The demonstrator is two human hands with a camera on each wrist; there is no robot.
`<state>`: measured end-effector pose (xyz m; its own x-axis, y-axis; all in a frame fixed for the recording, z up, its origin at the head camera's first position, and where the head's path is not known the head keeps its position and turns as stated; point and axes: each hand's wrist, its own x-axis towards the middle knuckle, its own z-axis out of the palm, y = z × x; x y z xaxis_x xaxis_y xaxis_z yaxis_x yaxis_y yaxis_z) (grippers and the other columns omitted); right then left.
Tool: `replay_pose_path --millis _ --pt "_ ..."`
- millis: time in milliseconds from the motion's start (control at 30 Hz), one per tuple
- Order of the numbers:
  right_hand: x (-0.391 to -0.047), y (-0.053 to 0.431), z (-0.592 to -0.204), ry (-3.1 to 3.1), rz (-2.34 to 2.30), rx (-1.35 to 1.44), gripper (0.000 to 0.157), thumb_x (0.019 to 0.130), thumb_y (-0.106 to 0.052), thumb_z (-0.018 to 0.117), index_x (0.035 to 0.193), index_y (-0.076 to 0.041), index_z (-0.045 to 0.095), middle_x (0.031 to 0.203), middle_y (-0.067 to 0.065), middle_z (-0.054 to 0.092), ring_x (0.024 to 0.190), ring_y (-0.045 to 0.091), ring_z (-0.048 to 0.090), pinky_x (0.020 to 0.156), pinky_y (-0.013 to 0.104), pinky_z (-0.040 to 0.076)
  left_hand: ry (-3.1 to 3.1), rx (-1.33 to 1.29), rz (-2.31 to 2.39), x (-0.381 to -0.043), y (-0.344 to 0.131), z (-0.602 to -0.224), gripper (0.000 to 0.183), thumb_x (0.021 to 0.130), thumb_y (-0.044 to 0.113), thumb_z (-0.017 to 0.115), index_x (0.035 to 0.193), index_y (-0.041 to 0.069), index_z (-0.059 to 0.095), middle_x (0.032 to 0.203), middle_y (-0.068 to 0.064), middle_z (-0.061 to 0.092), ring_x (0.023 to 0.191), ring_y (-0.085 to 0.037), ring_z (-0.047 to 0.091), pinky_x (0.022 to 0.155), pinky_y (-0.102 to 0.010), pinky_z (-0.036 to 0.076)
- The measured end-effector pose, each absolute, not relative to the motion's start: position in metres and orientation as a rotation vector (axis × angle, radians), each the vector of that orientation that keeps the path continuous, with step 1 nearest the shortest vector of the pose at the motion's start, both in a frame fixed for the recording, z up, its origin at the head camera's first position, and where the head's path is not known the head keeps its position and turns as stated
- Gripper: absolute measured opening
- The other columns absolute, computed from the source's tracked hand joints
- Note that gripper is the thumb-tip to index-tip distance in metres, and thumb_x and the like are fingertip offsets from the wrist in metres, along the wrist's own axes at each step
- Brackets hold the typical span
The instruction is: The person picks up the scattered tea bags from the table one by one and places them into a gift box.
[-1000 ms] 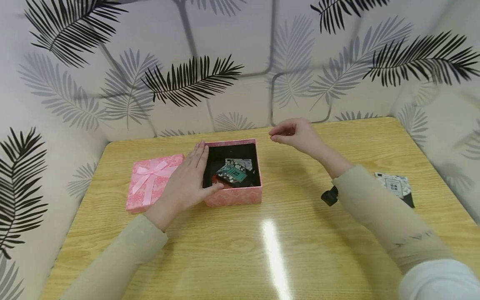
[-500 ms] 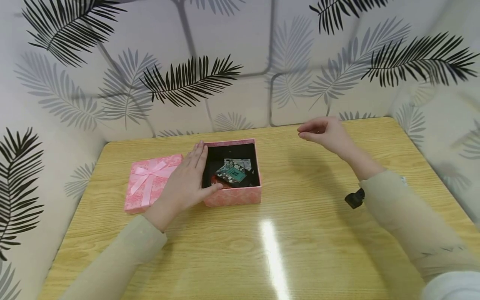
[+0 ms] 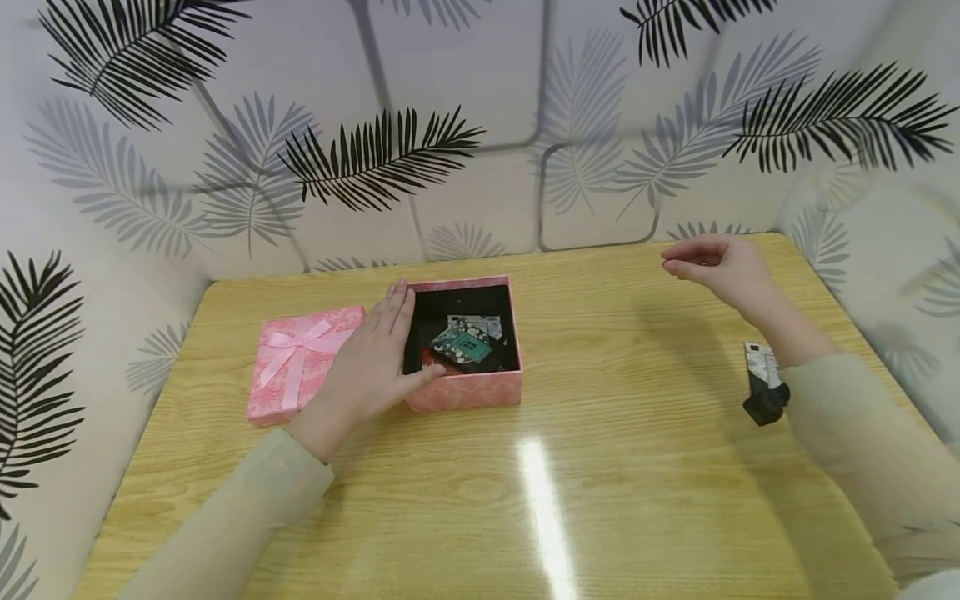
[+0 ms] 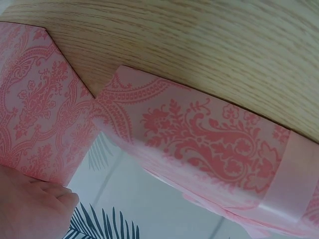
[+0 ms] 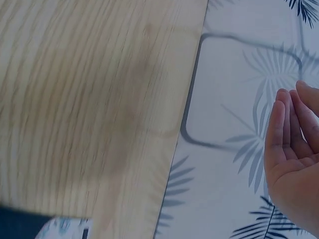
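Note:
My left hand (image 3: 369, 360) rests along the left rim of an open pink box (image 3: 468, 392), its fingers straight and its thumb at the front edge. Inside the black-lined box lie small printed packets, a green-and-dark one (image 3: 463, 345) on top, with something red beneath. In the left wrist view, that hand (image 4: 37, 206) touches the patterned box wall (image 4: 40, 104). My right hand (image 3: 723, 268) hovers above the table's far right part, fingers loosely bent towards the thumb. Seen from the right wrist, the hand (image 5: 294, 154) holds nothing.
Left of the box lies its pink lid (image 3: 273, 379) with a ribbon bow (image 3: 300, 343). A black-and-white packet (image 3: 761, 360) lies on the table (image 3: 622, 467) at right, partly hidden by the right sleeve and a black wrist device (image 3: 767, 406). A leaf-patterned backdrop (image 3: 495, 200) stands behind.
My right hand has moved steadily to the right, away from the box, its fingers still loosely bent. The left hand, the box and the lid have stayed put.

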<state>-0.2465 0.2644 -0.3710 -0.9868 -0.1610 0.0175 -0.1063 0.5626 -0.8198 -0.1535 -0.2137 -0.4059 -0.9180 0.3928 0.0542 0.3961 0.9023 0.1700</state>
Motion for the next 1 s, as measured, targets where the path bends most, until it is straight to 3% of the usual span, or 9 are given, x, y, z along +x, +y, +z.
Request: replay_pose_path --millis 133,333,433,600,767,1000 --pt "-0.243 0.282 -0.372 2.736 -1.423 -0.185 0.01 0.103 -0.03 0.073 0.105 -0.038 0.077 0.09 -0.037 0.068 0.086 -0.01 0.068 0.078 0.008 0.053 -3.028 -0.646 -0.275 -0.154 -0.214 -0.405 0.112 0.099 0.072 0.053 0.168 -0.006 0.011 0.177 -0.024 0.011 0.166 -0.039 0.015 0.134 -0.052 0.022" --pt "-0.234 0.308 -0.374 2.751 -1.438 -0.127 0.011 0.103 -0.03 0.073 0.108 -0.039 0.078 0.09 -0.038 0.068 0.086 -0.012 0.067 0.077 0.006 0.052 -3.028 -0.638 -0.292 -0.154 -0.213 -0.406 0.111 0.097 0.066 0.06 0.168 -0.006 0.011 0.178 -0.024 0.012 0.166 -0.038 0.015 0.134 -0.052 0.022" --pt "-0.23 0.32 -0.375 2.761 -1.411 -0.091 0.011 0.103 -0.034 0.072 0.106 -0.045 0.076 0.091 -0.039 0.067 0.086 -0.014 0.066 0.077 0.005 0.049 -3.032 -0.635 -0.289 -0.153 -0.213 -0.405 0.112 0.098 0.067 0.059 0.168 -0.005 0.011 0.178 -0.023 0.011 0.167 -0.037 0.014 0.134 -0.051 0.022" --pt "-0.222 0.34 -0.377 2.82 -1.361 -0.029 0.012 0.102 -0.039 0.073 0.112 -0.039 0.078 0.091 -0.042 0.066 0.085 -0.016 0.064 0.075 0.005 0.048 -3.036 -0.636 -0.282 -0.153 -0.214 -0.406 0.113 0.098 0.072 0.053 0.168 -0.005 0.01 0.178 -0.022 0.01 0.167 -0.037 0.014 0.134 -0.051 0.022" --pt "-0.212 0.359 -0.38 2.841 -1.376 0.028 0.021 0.101 -0.036 0.074 0.119 -0.027 0.081 0.089 -0.044 0.066 0.083 -0.019 0.063 0.073 0.003 0.047 -3.031 -0.638 -0.285 -0.154 -0.213 -0.406 0.112 0.097 0.066 0.06 0.168 -0.006 0.011 0.178 -0.023 0.011 0.166 -0.038 0.015 0.134 -0.052 0.022" --pt "-0.198 0.379 -0.387 2.896 -1.288 0.091 0.011 0.103 -0.038 0.07 0.112 -0.036 0.076 0.088 -0.047 0.059 0.08 -0.022 0.06 0.071 0.001 0.045 -3.028 -0.639 -0.301 -0.155 -0.213 -0.408 0.112 0.098 0.067 0.059 0.168 -0.006 0.012 0.177 -0.024 0.012 0.166 -0.038 0.015 0.134 -0.052 0.022"
